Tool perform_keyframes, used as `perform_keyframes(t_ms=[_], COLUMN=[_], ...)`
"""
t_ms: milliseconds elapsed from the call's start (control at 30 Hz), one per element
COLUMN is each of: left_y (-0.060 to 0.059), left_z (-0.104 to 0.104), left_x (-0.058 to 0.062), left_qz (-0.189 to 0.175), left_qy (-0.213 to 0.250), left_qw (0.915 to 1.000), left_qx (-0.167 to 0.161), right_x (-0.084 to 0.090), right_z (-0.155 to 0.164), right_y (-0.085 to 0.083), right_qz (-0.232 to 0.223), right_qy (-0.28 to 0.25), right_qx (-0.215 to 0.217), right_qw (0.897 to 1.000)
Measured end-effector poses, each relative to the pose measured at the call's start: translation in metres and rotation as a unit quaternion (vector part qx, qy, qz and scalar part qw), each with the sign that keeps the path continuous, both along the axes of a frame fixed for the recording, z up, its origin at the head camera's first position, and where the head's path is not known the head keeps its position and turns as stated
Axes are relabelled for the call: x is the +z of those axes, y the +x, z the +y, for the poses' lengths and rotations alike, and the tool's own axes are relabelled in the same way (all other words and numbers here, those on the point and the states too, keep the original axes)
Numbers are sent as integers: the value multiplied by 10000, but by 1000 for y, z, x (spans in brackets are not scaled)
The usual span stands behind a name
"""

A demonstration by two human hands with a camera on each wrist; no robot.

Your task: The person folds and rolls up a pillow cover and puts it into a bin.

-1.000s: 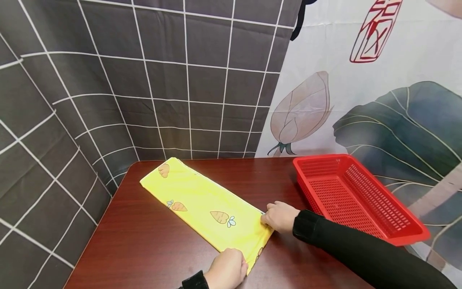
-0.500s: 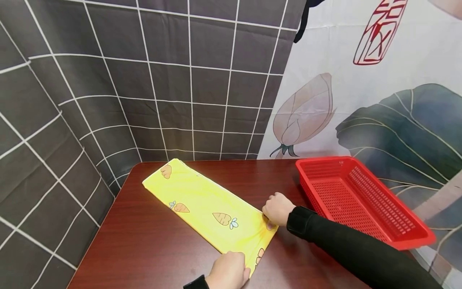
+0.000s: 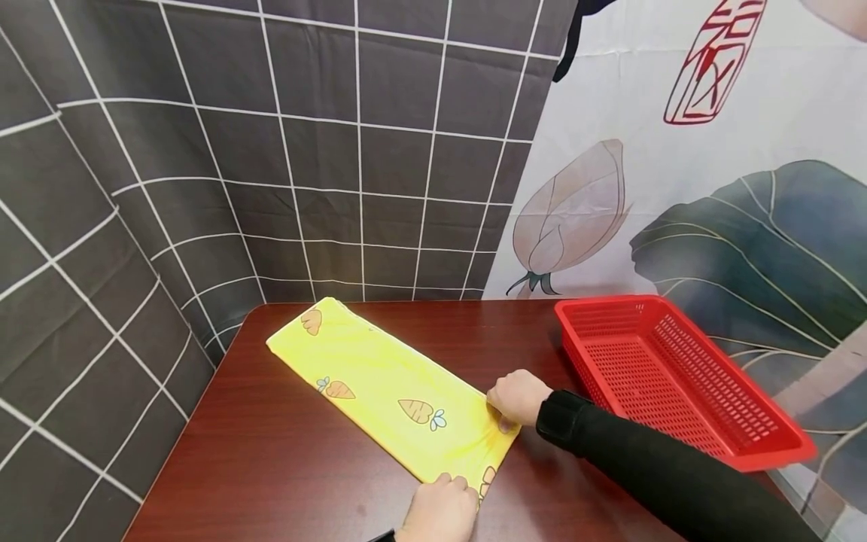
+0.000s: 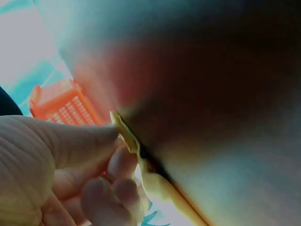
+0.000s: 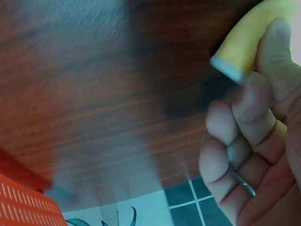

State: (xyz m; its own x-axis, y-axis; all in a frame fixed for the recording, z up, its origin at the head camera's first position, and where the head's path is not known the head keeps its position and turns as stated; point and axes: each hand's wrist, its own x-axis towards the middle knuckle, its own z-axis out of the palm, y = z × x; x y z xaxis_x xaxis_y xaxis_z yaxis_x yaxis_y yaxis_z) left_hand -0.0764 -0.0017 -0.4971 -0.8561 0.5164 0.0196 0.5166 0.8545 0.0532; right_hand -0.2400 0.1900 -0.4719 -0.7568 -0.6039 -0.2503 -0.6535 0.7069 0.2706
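A folded yellow cloth (image 3: 379, 376) printed with orange carrots lies slantwise on the brown table in the head view. At its near corner, my left hand (image 3: 443, 508) grips the edge. The left wrist view shows the thumb and fingers pinching the cloth's layered edge (image 4: 162, 188). My right hand (image 3: 518, 397) holds the right-hand corner of the same end. In the right wrist view, thumb and forefinger pinch a yellow flap (image 5: 244, 42) with a pale edge, and a ring is on one finger. Between the hands, the end of the cloth is slightly creased.
To the right of my right hand stands a red perforated plastic basket (image 3: 772, 459) on the table (image 3: 284, 452). Behind the table hang a dark grey gridded curtain (image 3: 393, 150) and a white cloth (image 3: 630, 90) with lotus pictures.
The left hand has shifted slightly right along the cloth's edge, covering the near corner. The right hand keeps its hold with little movement. More of a carrot shows at the near end.
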Motion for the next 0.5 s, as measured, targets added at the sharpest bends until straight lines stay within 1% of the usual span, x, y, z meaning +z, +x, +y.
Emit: perform_keyframes(t_ms=[100, 200, 333, 367, 500], left_y=[1, 0, 1, 1, 3], left_z=[3, 6, 9, 9, 11], left_x=[3, 5, 5, 5, 5], left_qz=[-177, -313, -306, -241, -206], left_qy=[-23, -3, 0, 35, 120], left_qw=[9997, 9991, 9988, 9990, 9989], left_qx=[147, 280, 374, 380, 394], right_x=[1, 3, 4, 4, 4], right_z=[0, 1, 2, 3, 5], right_y=[2, 4, 7, 8, 13], right_qz=[-163, -172, -89, -52, 248], right_qy=[-167, -306, -459, -474, -454], right_qx=[224, 380, 511, 562, 919], right_qw=[9995, 9987, 9976, 9973, 9944])
